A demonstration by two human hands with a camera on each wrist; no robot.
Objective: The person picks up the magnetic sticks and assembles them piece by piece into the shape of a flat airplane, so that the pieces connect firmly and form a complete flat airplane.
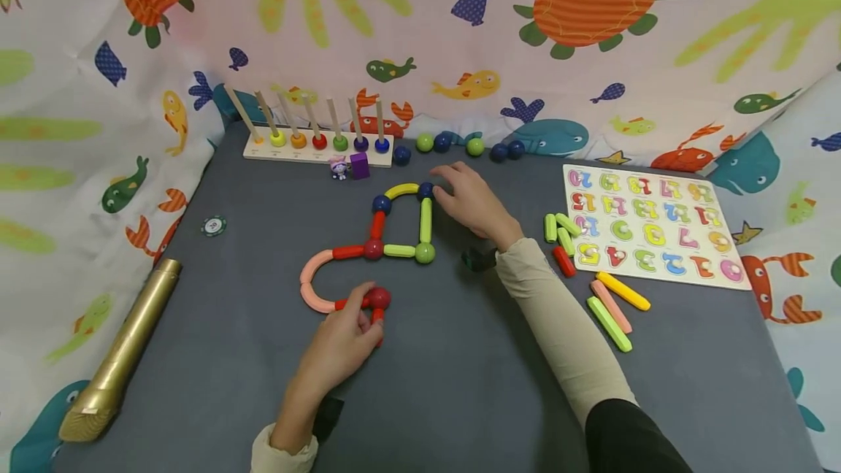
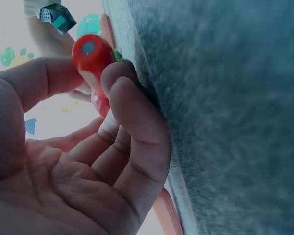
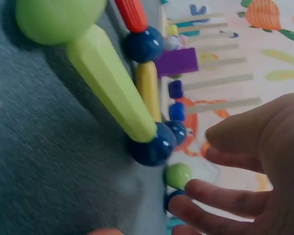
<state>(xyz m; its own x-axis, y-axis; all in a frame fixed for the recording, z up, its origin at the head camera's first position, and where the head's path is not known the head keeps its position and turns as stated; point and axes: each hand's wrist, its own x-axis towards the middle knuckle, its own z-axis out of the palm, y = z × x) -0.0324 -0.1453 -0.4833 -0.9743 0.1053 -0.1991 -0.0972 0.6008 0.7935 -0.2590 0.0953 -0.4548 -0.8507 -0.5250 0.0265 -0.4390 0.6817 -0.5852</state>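
Head view shows the stick-and-ball chain spread on the grey mat between your hands, with your right hand resting loose-fingered, gripping nothing, just beside the dark blue ball at its far corner. Your left hand pinches a short red stick beneath the red ball at the near end. Bring that stick's tip squarely onto the ball while steadying the chain.

Bare grey mat is lying open toward the near edge, while the number puzzle and loose sticks are crowding the right side.
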